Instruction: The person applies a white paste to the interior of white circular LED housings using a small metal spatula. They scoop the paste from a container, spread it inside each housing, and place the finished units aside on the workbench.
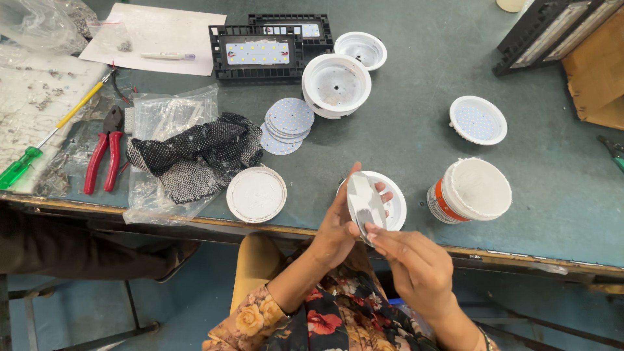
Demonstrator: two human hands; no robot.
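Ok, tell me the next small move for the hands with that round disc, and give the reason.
Probably lower the round disc flat into the white housing just behind it. The left hand grips the disc's edge and the right hand pinches its lower rim, tilted on edge above the table. That housing sits open directly beneath, so seating the disc there looks likeliest.
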